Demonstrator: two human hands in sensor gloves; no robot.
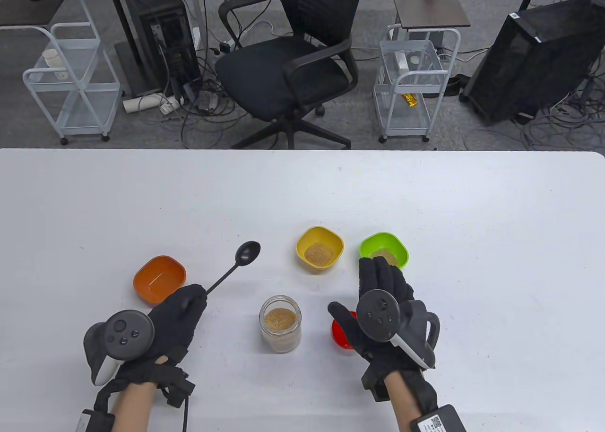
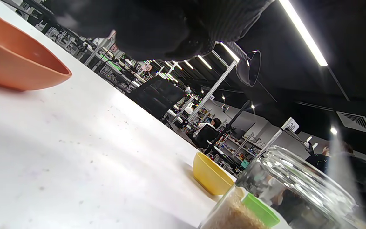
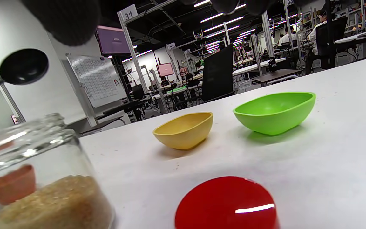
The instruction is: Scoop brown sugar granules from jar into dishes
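Black spoon (image 1: 235, 267) held above the table's near left, long axis slanting, bowl toward the far right, handle end pinched in left hand (image 1: 176, 314), open glass jar (image 1: 280, 324) of brown sugar near the front edge's middle, right hand (image 1: 382, 309) spread flat above red lid (image 1: 341, 332), yellow dish (image 1: 320, 248), green dish (image 1: 384, 249), orange dish (image 1: 159, 279).

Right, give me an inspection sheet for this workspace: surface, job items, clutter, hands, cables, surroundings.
Surface: white table, a few specks.
Job's things: open glass jar part full of brown sugar; yellow dish and green dish hold sugar; orange dish looks empty; black spoon raised, bowl empty.
Clutter: red lid under the right hand.
Grippers: left hand grips the spoon handle; right hand flat, holding nothing.
Cables: glove lead at left wrist; tangle on floor.
Surroundings: office chair, two white carts, computer towers.
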